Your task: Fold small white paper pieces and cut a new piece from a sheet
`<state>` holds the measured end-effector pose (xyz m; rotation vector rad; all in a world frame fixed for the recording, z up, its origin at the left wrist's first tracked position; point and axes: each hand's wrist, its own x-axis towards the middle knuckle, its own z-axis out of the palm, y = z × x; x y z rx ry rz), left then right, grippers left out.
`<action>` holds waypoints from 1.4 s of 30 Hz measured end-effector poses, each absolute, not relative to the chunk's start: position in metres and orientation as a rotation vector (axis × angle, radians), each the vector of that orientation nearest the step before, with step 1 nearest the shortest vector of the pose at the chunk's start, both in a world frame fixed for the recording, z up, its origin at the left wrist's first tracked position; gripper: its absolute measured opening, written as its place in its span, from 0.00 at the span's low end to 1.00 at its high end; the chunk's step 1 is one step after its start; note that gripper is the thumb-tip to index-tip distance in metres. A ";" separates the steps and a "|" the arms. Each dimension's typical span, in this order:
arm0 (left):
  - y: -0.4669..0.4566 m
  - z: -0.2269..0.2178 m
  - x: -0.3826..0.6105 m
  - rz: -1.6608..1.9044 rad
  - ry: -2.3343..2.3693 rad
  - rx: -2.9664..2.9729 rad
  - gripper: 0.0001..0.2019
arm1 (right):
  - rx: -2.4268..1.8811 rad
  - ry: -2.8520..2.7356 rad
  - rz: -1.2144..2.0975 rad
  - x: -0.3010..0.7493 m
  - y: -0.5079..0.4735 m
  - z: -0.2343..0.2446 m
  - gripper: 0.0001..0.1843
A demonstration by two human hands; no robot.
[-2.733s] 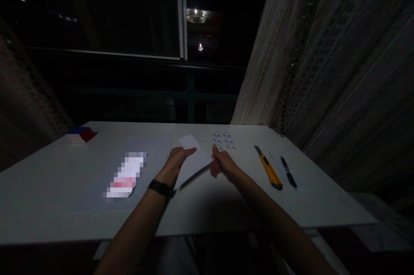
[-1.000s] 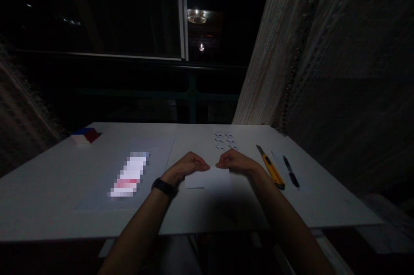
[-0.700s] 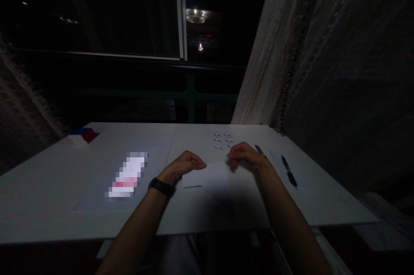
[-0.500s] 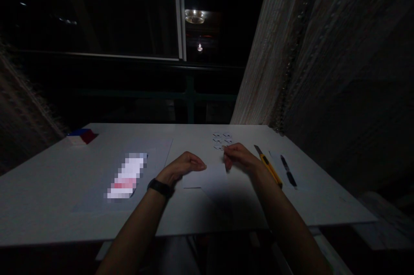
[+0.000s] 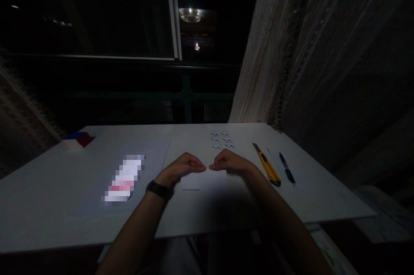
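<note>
A white sheet of paper [image 5: 207,180] lies between my hands, its near part in shadow. My left hand [image 5: 186,165], with a dark watch on the wrist, pinches at the sheet's far edge. My right hand [image 5: 229,160] is closed too, its thumb and finger together at the same edge, a small gap from the left fingertips. Just beyond my right hand sit several small white paper pieces [image 5: 221,140] with dark marks, laid in two columns.
To the right lie a yellow box cutter [image 5: 268,165], blade out, and a black pen [image 5: 287,168] on paper. On the left are a bright pixelated phone [image 5: 124,178] over a large sheet [image 5: 155,154] and a colored puzzle cube [image 5: 77,140]. Curtains [image 5: 255,51] hang behind the white table [image 5: 64,219].
My right hand has moved left and nearer, from the small pieces to the sheet's edge by my left hand. Another small piece now shows where it was. The view has shifted slightly.
</note>
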<state>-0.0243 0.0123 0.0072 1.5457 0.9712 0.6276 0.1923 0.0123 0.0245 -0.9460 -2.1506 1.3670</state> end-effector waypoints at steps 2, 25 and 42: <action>0.011 0.009 -0.023 0.637 0.972 1.538 0.11 | -0.945 -2.130 1.409 0.198 0.014 0.025 0.19; 0.015 -0.001 -0.020 0.670 1.035 1.582 0.14 | -1.108 -1.652 1.516 0.177 0.018 0.002 0.15; 0.010 0.011 -0.024 0.690 1.073 1.535 0.12 | -1.087 -1.590 1.626 0.209 0.021 0.016 0.16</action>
